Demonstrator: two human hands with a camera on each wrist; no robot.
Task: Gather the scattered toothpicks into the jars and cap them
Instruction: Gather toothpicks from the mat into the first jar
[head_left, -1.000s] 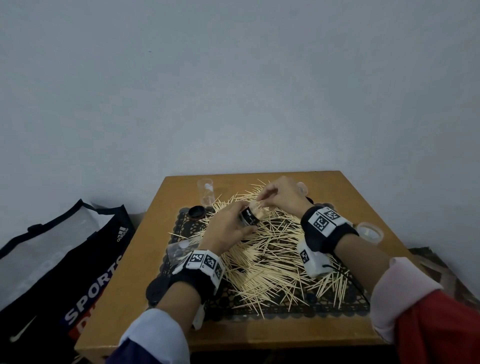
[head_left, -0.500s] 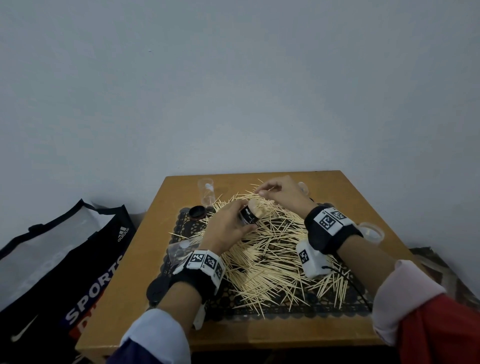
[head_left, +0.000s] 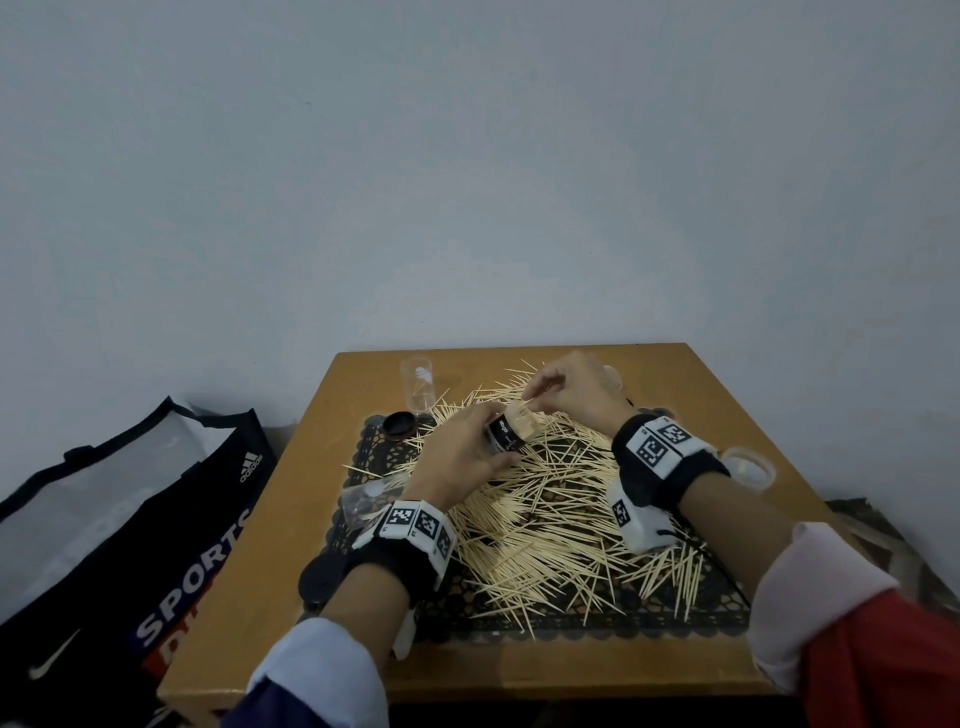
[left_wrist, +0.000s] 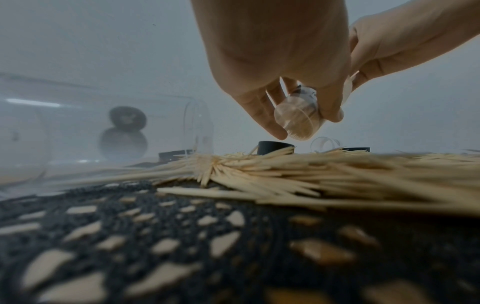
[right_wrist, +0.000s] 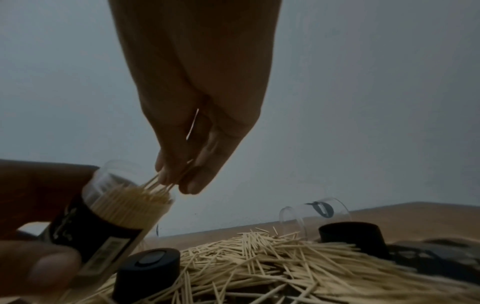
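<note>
Right wrist view: left hand (head_left: 462, 457) gripped the nearly full jar (right_wrist: 111, 214), tilted toward the right hand (right_wrist: 197, 123), presumably easing insertion; its fingers pinched several toothpicks (right_wrist: 158, 185) at the jar mouth.

Light was dim, flat and cool in all views; shadows soft, no glare. Head view sharp at centre, counter (head_left: 291, 509) edges bowed by the wide lens. Left wrist view: black mat (left_wrist: 130, 246) in foreground badly blurred. Right wrist view grainy, hands dark against the pale wall (right_wrist: 363, 82).
</note>
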